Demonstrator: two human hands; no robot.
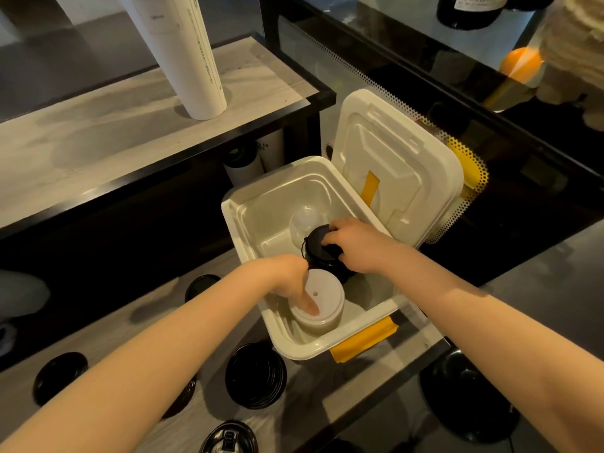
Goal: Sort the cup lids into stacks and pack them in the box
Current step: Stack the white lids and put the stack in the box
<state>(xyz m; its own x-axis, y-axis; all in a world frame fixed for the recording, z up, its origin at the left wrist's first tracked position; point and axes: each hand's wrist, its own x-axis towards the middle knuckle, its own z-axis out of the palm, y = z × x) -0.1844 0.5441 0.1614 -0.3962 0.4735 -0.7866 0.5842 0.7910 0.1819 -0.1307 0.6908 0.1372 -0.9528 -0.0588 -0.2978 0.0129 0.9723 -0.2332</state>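
A white plastic box (294, 351) sits at the centre of the frame on a wood-grain table (137, 325), its hinged lid (408, 178) standing open toward the upper right and a yellow latch (366, 338) on its near wall. Inside, the left hand (287, 282) grips a white lid stack (327, 302) at the near side, thumb lying across its top. Just beyond, the right hand (356, 246) curls over a black lid stack (315, 243). Clear dome lids (305, 222) stand behind, touching the black stack. Loose black lids (256, 376) lie on the table at lower left. A tall stack of paper cups (183, 53) leans on the shelf (98, 142) at upper left.
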